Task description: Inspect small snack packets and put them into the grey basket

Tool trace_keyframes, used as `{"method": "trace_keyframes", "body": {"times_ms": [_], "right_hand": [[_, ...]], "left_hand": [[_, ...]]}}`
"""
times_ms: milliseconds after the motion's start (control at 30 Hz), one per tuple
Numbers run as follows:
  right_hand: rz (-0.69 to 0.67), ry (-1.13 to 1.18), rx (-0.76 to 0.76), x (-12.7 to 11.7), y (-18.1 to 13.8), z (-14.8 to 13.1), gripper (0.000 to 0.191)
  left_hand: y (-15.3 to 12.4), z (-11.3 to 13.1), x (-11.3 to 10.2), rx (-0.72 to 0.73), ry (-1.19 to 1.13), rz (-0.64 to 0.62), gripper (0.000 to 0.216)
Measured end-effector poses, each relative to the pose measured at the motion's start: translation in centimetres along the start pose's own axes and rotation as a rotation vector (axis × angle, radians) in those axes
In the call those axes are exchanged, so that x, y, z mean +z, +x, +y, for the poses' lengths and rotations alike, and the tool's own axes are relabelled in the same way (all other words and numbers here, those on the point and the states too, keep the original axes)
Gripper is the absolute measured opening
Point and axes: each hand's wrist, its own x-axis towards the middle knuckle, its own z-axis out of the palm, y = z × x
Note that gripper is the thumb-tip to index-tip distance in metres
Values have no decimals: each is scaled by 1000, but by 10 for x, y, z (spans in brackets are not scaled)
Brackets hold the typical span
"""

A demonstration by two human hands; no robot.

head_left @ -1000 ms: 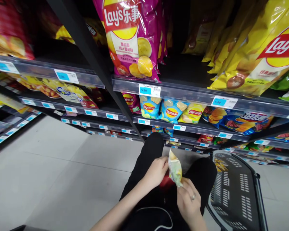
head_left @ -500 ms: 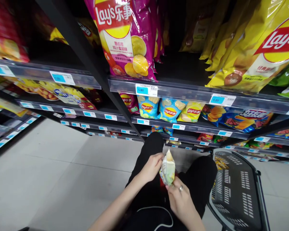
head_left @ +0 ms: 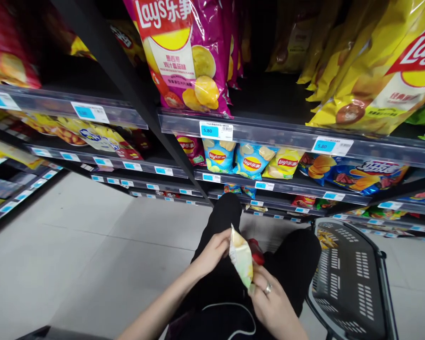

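A small, pale yellow-green snack bag (head_left: 241, 257) is between my two hands, above my lap. It is turned edge-on and slanted, so its front print cannot be read. My right hand (head_left: 274, 297), with a ring on one finger, pinches the lower right end. At the upper left edge, the fingers of my left hand (head_left: 212, 252) are closed on the bag, their tips partly hidden behind it. Just beyond the bag, between my knees, shows a red thing (head_left: 257, 251) whose kind I cannot make out.
Shelves ahead carry a large purple chip bag (head_left: 184, 61), large yellow chip bags (head_left: 378, 80) and small blue chip bags (head_left: 217, 156). Price tags (head_left: 216, 131) line the shelf edges. A dark shopping basket (head_left: 350, 278) stands at my right, with a yellow packet (head_left: 327, 239) inside.
The snack bag has turned and tilted, its top leaning further left. My left hand has shifted slightly left and down. More of the red thing shows behind the bag.
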Motion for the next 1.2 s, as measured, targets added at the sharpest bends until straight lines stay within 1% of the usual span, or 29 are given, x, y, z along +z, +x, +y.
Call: {"method": "trace_keyframes", "body": {"times_ms": [67,100,133,167,200,267,333,367,433,500,600,700,767,867,1000,1100,1167,1200], "right_hand": [[152,62,126,14,-8,4,18],[223,103,195,22,-11,6,17],[284,140,249,28,-13,8,18],[327,166,272,33,-14,10,19],[343,179,261,36,-15,11,19],[317,198,174,36,-13,10,23],[268,234,129,31,-11,8,27],[235,261,142,27,-11,7,28],[180,312,225,18,-13,6,23],[141,348,312,10,-17,6,18],[91,383,385,-1,-22,7,15],[-48,404,374,-11,-19,5,15],[-149,382,324,-16,-12,2,18],[-215,319,212,-22,0,-3,22],[-222,265,114,-25,9,-7,28],[-220,287,118,-20,4,-5,27],[-177,332,161,-10,-2,-3,26],[-131,363,193,-4,-5,-2,25]], "left_hand": [[1,-6,9,-75,-177,194,19],[2,-7,13,-89,-224,281,19],[2,-8,18,-91,-243,350,18],[2,-7,23,-89,-243,395,18],[2,-6,28,-90,-237,419,19],[3,-3,34,-100,-226,438,23],[4,-3,37,-112,-203,390,29],[5,-3,36,-117,-186,347,32],[7,-5,30,-113,-139,251,35],[8,-7,21,-92,-83,164,32],[7,-8,7,-73,0,46,17],[5,-6,-1,-120,58,-67,14],[4,-7,0,-164,73,-116,17],[5,-11,5,-207,63,-133,23],[5,-17,11,-232,2,-110,28],[4,-19,13,-246,-66,-78,25],[3,-19,14,-244,-120,-6,25],[2,-20,15,-238,-146,50,26]]}}
